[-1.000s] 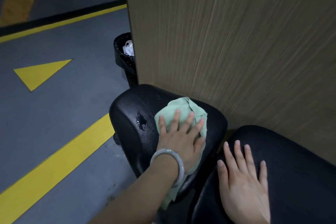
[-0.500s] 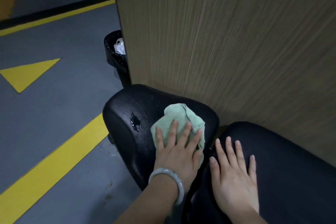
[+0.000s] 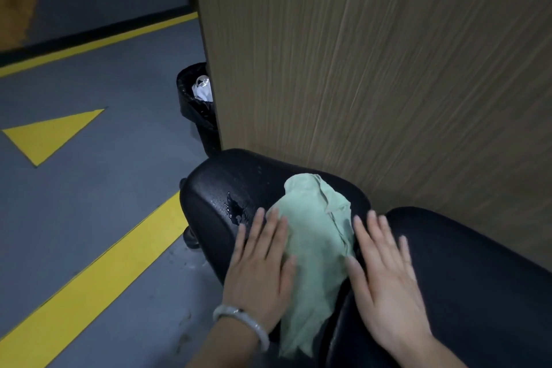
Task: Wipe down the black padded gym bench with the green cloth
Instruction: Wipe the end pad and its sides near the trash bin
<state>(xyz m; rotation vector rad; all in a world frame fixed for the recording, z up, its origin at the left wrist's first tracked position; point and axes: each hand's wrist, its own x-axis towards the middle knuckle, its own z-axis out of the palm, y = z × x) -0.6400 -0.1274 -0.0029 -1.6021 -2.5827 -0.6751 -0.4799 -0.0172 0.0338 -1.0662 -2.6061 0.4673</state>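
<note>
Biggest thing in the room from where I'm standing is the wood-grain panel (image 3: pixel 373 69), a tall wall of it running right behind the bench. Below it spreads the grey floor (image 3: pixel 98 188) with thick yellow lines and a yellow triangle (image 3: pixel 50 134) painted on it.

Then the black padded gym bench itself, in two pads. The long pad (image 3: pixel 478 278) stretches off to the right, and the smaller rounded pad (image 3: pixel 227 188) sits at its left end, up against the panel. That small pad has a wet, glossy patch (image 3: pixel 236 212) on its top, shiny like a little puddle.

Tucked behind the panel's edge is a black bin (image 3: pixel 194 104) with a liner and something white crumpled inside.

The green cloth (image 3: pixel 316 236) lies rumpled on the small pad and drapes down over the gap between the two pads, its lower end hanging near the person's wrist.

The left hand (image 3: pixel 263 272) lies flat with fingers straight, its inner edge pressing the cloth's left side, fingertips just short of the wet patch. The right hand (image 3: pixel 385 278) is also flat and relaxed, fingers spread, resting on the long pad's end right beside the cloth — it's a bit blurred. Neither hand is gripping anything.

Smallest bit — a pale bangle (image 3: pixel 245 323) on the left wrist.
</note>
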